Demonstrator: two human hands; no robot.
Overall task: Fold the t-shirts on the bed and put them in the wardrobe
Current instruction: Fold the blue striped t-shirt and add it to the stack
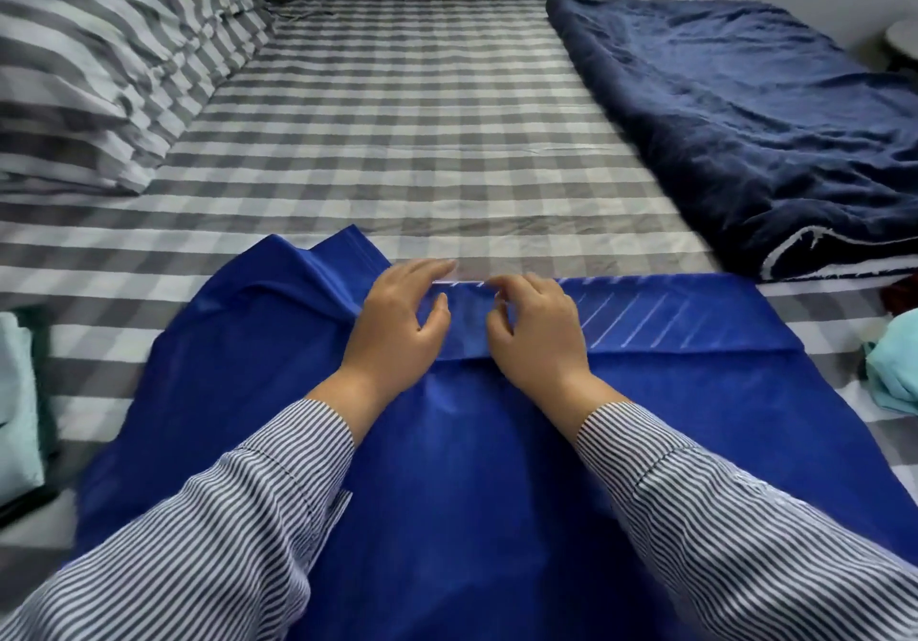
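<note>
Grey-and-white checked bedding covers the bed (422, 109), which fills most of the frame and runs back to a pale wall at the top, where a dark vertical strip, perhaps a door frame or curtain, stands at top centre. At the upper left lies a pillow (99, 79) in grey and white stripes, with something bright blue and soft just behind it in the corner. A rumpled navy blanket (745, 119) with a white-trimmed edge lies along the right side. Pale mint-green fabric (17, 402) sits at the left edge, and another light teal piece (894, 372) at the right edge. A royal blue t-shirt (472, 466) is spread on the bed across the lower centre of the frame, its far part folded over so that a band of thin white diagonal stripes shows to the right of the hands. No brand, label or readable writing can be seen on it. Both arms, in sleeves with fine navy and white stripes, reach in from the bottom corners. The left hand (397, 312) rests on the shirt's far edge with fingers stretched forward and thumb spread, holding nothing. The right hand (536, 322), just beside it, has its fingers curled, its grip pinching the shirt's folded edge between fingertips and thumb.
</note>
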